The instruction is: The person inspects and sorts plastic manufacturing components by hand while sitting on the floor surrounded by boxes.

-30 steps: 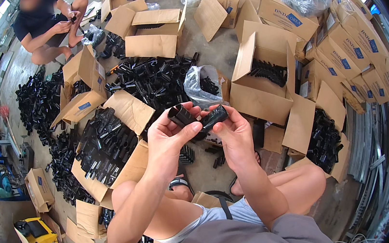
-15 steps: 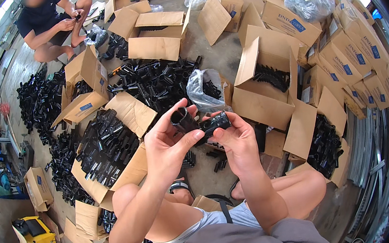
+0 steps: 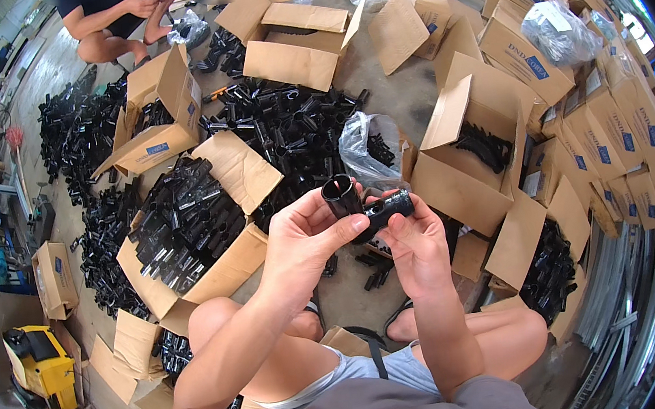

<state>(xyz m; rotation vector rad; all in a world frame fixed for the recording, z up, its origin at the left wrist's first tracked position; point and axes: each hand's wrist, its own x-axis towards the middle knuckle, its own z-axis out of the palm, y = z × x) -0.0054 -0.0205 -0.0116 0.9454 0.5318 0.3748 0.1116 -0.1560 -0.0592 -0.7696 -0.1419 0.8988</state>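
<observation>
Just ahead of my body, both hands are raised over the floor. My left hand [image 3: 303,236] closes its thumb and fingers round an upright glossy black tube [image 3: 340,197], whose open round end faces up. Pinched in my right hand [image 3: 418,246] is a black pipe fitting [image 3: 386,211] lying sideways, with a round hole in its side. The two parts touch; I cannot tell whether they are joined. Left of my hands, an open carton [image 3: 225,268] is filled with neatly stacked black tubes [image 3: 191,221]. Beyond them lies a heap of loose black tubes [image 3: 286,132].
Several open cartons surround me, including a large one [image 3: 456,189] at right holding black parts. A clear plastic bag [image 3: 357,148] stands ahead. Stacked cartons [image 3: 604,129] and metal bars [image 3: 635,314] line the right. A co-worker [image 3: 109,23] sits far left; a yellow machine [image 3: 41,370] stands near left.
The view has shifted, so the surroundings sit higher in the picture. My hands still hold the black parts together, with only a slight change in their tilt.
</observation>
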